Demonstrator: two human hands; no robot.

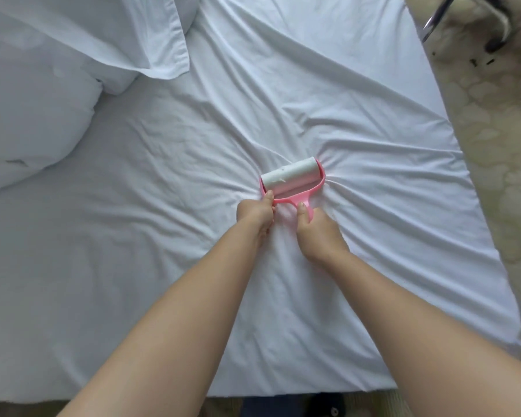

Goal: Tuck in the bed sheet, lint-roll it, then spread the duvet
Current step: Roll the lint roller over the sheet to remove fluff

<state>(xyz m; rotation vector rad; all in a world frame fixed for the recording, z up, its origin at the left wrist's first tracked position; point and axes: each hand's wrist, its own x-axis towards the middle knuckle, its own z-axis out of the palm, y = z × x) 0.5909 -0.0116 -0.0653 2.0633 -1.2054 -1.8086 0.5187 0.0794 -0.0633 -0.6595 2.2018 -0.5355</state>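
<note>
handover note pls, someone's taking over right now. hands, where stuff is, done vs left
Right hand grips the pink lint roller by its handle; left hand holds the left end of its frame.
Roller sits on the bed sheet mid-bed, with the fabric bunched into wrinkles around it.
Duvet is heaped at the left, not spread.
Done: can't confirm the tuck from this view.
Left: finish lint-rolling, smooth the wrinkles, spread the duvet.
</note>
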